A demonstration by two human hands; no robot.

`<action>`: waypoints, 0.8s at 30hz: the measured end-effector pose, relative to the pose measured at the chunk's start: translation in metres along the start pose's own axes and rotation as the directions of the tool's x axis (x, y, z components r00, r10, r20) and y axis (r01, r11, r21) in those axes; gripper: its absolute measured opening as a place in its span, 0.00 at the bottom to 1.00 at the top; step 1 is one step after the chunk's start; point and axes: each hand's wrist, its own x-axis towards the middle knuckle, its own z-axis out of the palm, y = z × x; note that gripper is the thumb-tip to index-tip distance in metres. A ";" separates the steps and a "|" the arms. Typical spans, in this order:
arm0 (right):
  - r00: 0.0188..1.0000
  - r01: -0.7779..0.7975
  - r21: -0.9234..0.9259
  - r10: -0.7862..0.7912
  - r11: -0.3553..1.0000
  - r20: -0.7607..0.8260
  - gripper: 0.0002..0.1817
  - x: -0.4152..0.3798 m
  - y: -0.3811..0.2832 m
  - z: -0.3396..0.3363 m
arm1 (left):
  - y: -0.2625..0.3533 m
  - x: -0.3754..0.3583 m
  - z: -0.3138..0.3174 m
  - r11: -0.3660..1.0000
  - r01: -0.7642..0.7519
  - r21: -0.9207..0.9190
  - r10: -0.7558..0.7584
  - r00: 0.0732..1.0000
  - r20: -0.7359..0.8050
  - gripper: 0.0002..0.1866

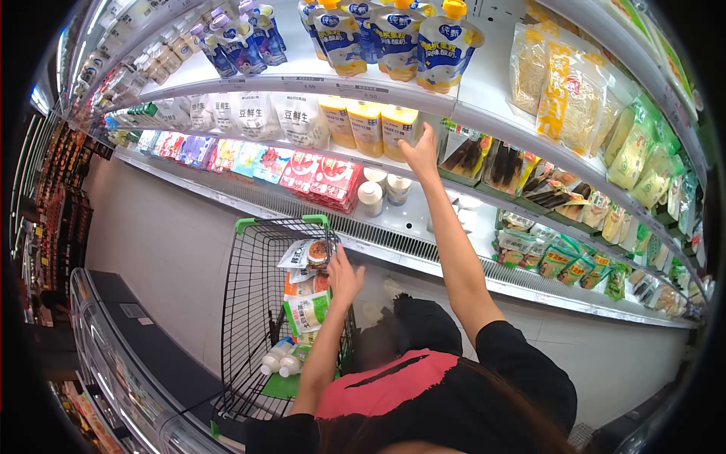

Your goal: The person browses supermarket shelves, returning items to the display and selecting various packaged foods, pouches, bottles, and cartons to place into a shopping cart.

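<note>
The right hand [420, 151] reaches up to a chilled shelf [423, 98], fingers closing round a yellow carton [396, 130], the rightmost of three standing in a row. The left hand [344, 276] rests spread on the rim of a green-handled wire trolley [249, 303]. Inside the trolley lie a packet with a food picture [306, 253], a white and green pouch [306, 312] and small white bottles [278, 362]. Above the cartons stand blue spouted pouches [446, 45]; below sit white cups [370, 198]. To the right hang noodle packs [563, 83]. The floor [166, 250] is pale.
</note>
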 end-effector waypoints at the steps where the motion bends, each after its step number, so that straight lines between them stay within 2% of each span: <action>1: 1.000 0.014 -0.004 -0.014 1.000 0.004 0.45 0.010 -0.001 0.001 | 0.010 0.040 0.010 0.989 -0.112 -0.097 0.108 0.993 -0.047 0.45; 2: 0.998 0.058 0.017 -0.057 0.998 -0.018 0.46 0.022 -0.004 0.003 | 0.032 0.074 0.011 0.948 -0.260 -0.184 0.238 0.962 -0.135 0.41; 3: 0.994 0.101 0.037 -0.099 0.994 -0.039 0.48 0.032 -0.006 0.005 | 0.053 0.112 0.011 0.889 -0.339 -0.309 0.312 0.941 -0.132 0.40; 5: 0.995 0.090 0.032 -0.089 0.995 -0.034 0.48 0.046 -0.002 0.010 | 0.105 0.168 -0.004 0.837 -0.328 -0.438 0.307 0.944 -0.120 0.38; 7: 0.983 0.030 0.122 -0.052 0.992 0.179 0.46 0.053 0.005 0.010 | 0.133 0.209 -0.005 0.803 -0.308 -0.510 0.298 0.949 -0.104 0.38; 8: 0.986 0.136 0.084 -0.143 0.987 0.087 0.43 0.050 0.007 0.006 | 0.141 0.226 -0.004 0.782 -0.347 -0.518 0.308 0.937 -0.163 0.39; 9: 0.984 0.142 0.079 -0.149 0.987 0.098 0.43 0.042 0.003 0.001 | 0.145 0.235 -0.002 0.760 -0.386 -0.522 0.315 0.922 -0.223 0.40; 11: 0.994 0.069 0.138 -0.080 0.988 0.078 0.41 0.019 -0.004 -0.015 | 0.150 0.237 -0.004 0.741 -0.357 -0.569 0.299 0.934 -0.197 0.40; 12: 0.993 0.069 0.132 -0.081 0.989 0.088 0.41 0.008 -0.004 -0.019 | 0.151 0.237 -0.005 0.723 -0.333 -0.605 0.295 0.941 -0.165 0.41; 14: 0.996 0.078 0.231 -0.086 0.970 0.025 0.40 -0.013 -0.004 -0.022 | 0.146 0.238 0.000 0.715 -0.345 -0.608 0.308 0.936 -0.169 0.41; 16: 0.995 0.062 0.280 -0.082 0.958 0.059 0.40 -0.029 -0.005 -0.026 | 0.144 0.233 0.000 0.712 -0.352 -0.607 0.317 0.933 -0.169 0.41; 17: 0.993 0.049 0.332 -0.080 0.942 0.082 0.41 -0.035 -0.006 -0.028 | 0.147 0.229 -0.002 0.669 -0.388 -0.634 0.375 0.913 -0.163 0.40; 18: 0.989 0.071 0.283 -0.105 0.957 0.107 0.41 -0.041 -0.007 -0.030 | 0.152 0.228 -0.005 0.621 -0.422 -0.660 0.430 0.888 -0.164 0.40; 19: 0.985 0.073 0.281 -0.114 0.957 0.131 0.41 -0.044 -0.006 -0.031 | 0.155 0.226 -0.008 0.622 -0.414 -0.665 0.409 0.896 -0.175 0.40; 21: 0.959 0.254 0.069 -0.260 0.965 0.110 0.40 -0.053 -0.011 -0.032 | 0.154 0.216 -0.016 0.599 -0.432 -0.675 0.464 0.874 -0.148 0.40; 24: 0.950 0.238 0.118 -0.256 0.964 0.181 0.39 -0.053 -0.025 -0.032 | 0.152 0.199 -0.044 0.672 -0.474 -0.570 0.415 0.877 -0.240 0.36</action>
